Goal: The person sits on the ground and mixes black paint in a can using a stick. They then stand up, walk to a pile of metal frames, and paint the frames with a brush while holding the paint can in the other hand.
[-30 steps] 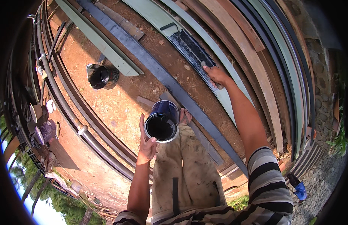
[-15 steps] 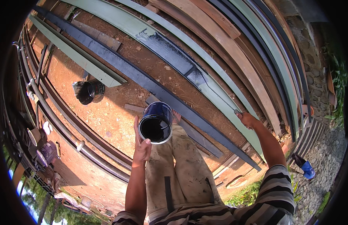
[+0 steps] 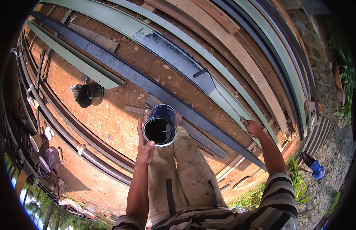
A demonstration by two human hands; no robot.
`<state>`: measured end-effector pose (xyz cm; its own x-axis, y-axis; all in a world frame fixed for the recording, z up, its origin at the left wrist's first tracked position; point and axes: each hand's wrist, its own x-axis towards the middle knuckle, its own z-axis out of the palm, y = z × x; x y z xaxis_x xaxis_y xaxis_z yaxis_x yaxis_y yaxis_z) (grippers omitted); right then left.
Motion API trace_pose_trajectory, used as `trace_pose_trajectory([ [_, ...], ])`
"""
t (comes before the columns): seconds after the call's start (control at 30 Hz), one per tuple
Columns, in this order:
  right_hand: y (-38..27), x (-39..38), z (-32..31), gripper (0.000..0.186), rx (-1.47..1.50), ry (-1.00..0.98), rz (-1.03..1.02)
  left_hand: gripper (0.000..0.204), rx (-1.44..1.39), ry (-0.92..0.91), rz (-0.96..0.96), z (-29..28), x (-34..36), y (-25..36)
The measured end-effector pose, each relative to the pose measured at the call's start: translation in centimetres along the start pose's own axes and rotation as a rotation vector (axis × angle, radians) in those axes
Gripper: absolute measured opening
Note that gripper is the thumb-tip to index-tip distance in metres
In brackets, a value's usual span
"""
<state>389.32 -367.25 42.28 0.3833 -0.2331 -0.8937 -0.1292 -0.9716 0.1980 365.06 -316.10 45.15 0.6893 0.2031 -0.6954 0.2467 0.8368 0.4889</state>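
Observation:
My left hand (image 3: 146, 151) is closed round a dark blue paint can (image 3: 162, 110). It is tilted so its open mouth faces me, with glossy black paint inside. My right hand (image 3: 253, 128), stretched out to the right, grips the handle of a paint roller (image 3: 200, 73). The roller's thin wire frame runs up and left to a small dark head lying on a pale green metal beam (image 3: 228, 102). Wet black paint (image 3: 172, 53) covers the beam's middle stretch, ending just to the right of the roller head. Bare green shows on both sides of it.
A dark-painted beam (image 3: 128, 73) crosses between my legs and the green one. A second, paint-smeared can (image 3: 85, 95) stands on the dirt at left, near a shorter green beam (image 3: 70, 53). Brown beams (image 3: 239, 53) lie beyond; pipes (image 3: 66, 132) curve along the left. A blue object (image 3: 317, 170) is on the gravel.
The roller head has moved a little right along the green beam, and black paint now covers more of the surface there. The can in my left hand has barely moved.

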Motion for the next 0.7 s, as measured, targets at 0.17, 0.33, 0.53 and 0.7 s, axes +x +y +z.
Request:
trace_pose_trajectory([
  [0.17,-0.8,-0.2,0.3,0.069,0.162,-0.037,0.020,0.126,-0.025,0.007,0.048,-0.2,-0.2,0.4],
  [0.33,3.8,-2.1,1.0,0.068,0.074,0.030,-0.003,0.125,-0.022,-0.017,0.142,-1.9,0.1,0.0],
  [0.53,-12.5,1.3,-1.6,0.071,0.200,-0.059,-0.105,0.125,-0.087,0.023,0.138,-1.9,-0.5,-0.2],
  [0.7,-26.1,3.9,-3.4,0.069,0.269,-0.060,-0.251,0.127,-0.089,0.042,0.164,-2.8,-0.9,0.1],
])
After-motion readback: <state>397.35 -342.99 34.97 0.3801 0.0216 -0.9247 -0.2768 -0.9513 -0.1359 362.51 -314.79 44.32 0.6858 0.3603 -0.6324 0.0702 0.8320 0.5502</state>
